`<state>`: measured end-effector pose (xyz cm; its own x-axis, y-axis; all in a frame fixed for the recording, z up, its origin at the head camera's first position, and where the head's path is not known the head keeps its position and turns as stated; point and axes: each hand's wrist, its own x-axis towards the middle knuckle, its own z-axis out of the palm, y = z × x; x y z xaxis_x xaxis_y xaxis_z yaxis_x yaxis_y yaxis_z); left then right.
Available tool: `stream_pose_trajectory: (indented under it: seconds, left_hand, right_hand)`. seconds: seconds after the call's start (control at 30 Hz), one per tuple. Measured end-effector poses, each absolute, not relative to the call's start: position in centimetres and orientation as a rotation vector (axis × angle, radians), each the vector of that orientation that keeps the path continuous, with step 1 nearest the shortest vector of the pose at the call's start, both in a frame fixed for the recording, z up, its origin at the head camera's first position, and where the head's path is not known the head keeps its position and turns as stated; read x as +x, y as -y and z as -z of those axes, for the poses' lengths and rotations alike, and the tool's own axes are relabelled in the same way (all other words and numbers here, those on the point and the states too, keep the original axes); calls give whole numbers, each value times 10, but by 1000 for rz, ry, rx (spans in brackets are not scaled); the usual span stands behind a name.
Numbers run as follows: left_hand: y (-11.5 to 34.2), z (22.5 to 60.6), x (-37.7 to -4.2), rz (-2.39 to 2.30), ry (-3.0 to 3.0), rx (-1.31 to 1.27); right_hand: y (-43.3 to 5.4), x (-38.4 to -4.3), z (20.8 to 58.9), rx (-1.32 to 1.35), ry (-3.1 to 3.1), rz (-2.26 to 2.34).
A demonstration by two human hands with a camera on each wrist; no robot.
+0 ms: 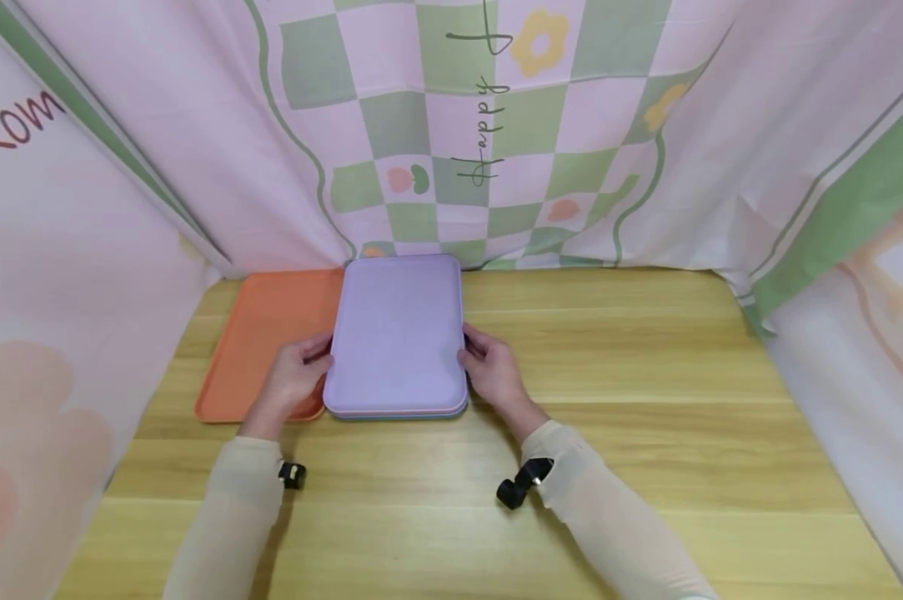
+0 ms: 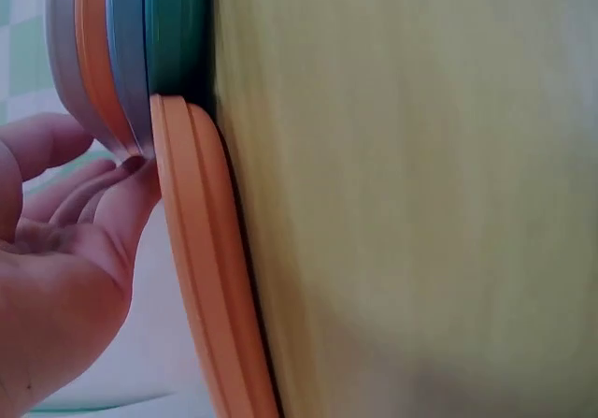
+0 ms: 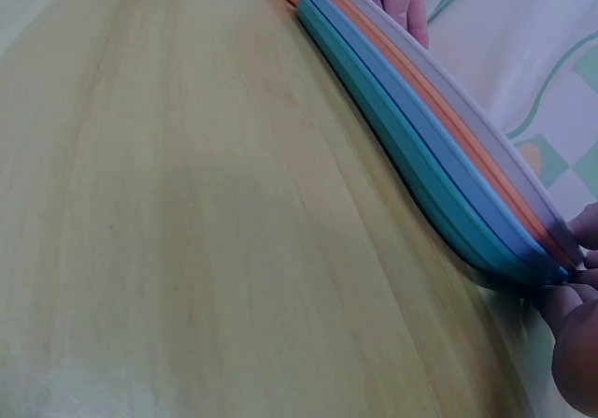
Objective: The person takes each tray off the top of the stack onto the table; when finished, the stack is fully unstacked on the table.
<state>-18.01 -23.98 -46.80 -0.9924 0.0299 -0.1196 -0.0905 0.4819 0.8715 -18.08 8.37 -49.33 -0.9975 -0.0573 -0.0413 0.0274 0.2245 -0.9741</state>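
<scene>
A lilac tray (image 1: 398, 333) tops a stack near the back of the table. Below it in the right wrist view come an orange tray (image 3: 448, 114), a blue tray (image 3: 430, 130) and a green tray (image 3: 392, 147) at the bottom. My left hand (image 1: 297, 375) grips the stack's left edge, thumb by the lilac rim and fingers lower on the side. On the opposite edge my right hand (image 1: 494, 371) pinches the stack in the same way; its fingertips are partly hidden. Another orange tray (image 1: 259, 342) lies flat on the left, against the stack, under my left hand.
The wooden table (image 1: 631, 375) extends to the right and in front of the stack. A patterned curtain (image 1: 466, 125) hangs right behind the trays, with more cloth at both sides. Black wrist mounts (image 1: 522, 483) stick out from the sleeves.
</scene>
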Motion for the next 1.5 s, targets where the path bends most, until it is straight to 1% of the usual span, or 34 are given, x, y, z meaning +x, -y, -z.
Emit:
stream_pose_trajectory:
  seconds: [0.4,0.83,1.0,1.3,1.5]
  left_hand:
    - [242,469,-183,-1474,-2590,-48]
    - [243,471,-185,-1387,-2556,-133]
    - [244,470,-183,-1410,-2582,-99]
    - [245,470,-184,-1469,-2498,-34]
    - [248,470,-184,-1434,-2503,-10]
  right_hand:
    - [-81,-180,494,-4,-2506,1827]
    - [-84,-183,492,42,-2600,1719]
    - [-83,-181,490,54,-2610,1710]
    - [-84,-178,481,126,-2540,1864]
    - [-92,-177,484,224,-2449,1975]
